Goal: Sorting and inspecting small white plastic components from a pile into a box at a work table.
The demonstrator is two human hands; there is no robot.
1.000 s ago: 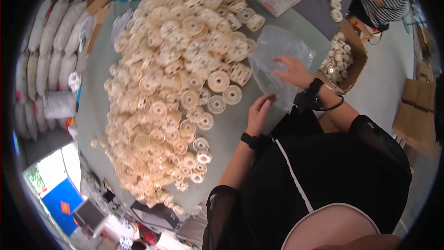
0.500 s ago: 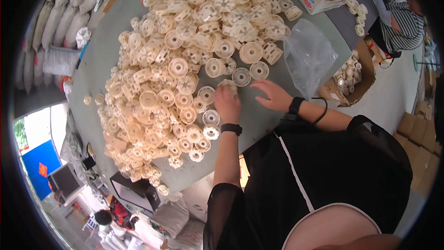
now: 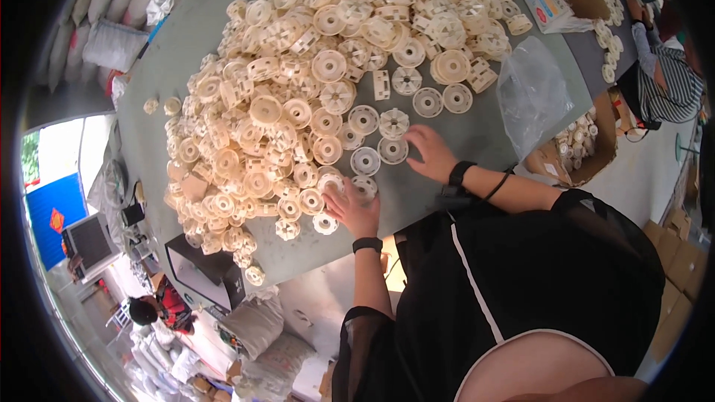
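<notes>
A big heap of cream-white plastic wheel-shaped parts (image 3: 268,110) covers much of the grey-green table. At the heap's near edge, my left hand (image 3: 353,208) lies with fingers spread over several round parts, touching them. One wheel part (image 3: 364,187) shows beside its fingers. My right hand (image 3: 432,155) is to the right, thumb and fingers apart, with nothing visible in it. Its fingertips are close to a ring-faced wheel part (image 3: 392,150) and a spoked wheel part (image 3: 394,123). Farther off, two round parts (image 3: 427,102) lie side by side.
A clear plastic bag (image 3: 532,93) lies on the table's right side. Beyond it stand an open carton (image 3: 547,0) and, lower, a cardboard box (image 3: 605,145) of similar parts. Another person in a striped top (image 3: 670,93) is at the far right. A black box (image 3: 201,272) stands off the table's near-left edge.
My left hand has moved nearer and to the left, uncovering parts where it was. My right hand has also moved left and nearer. The whole view has shifted.
</notes>
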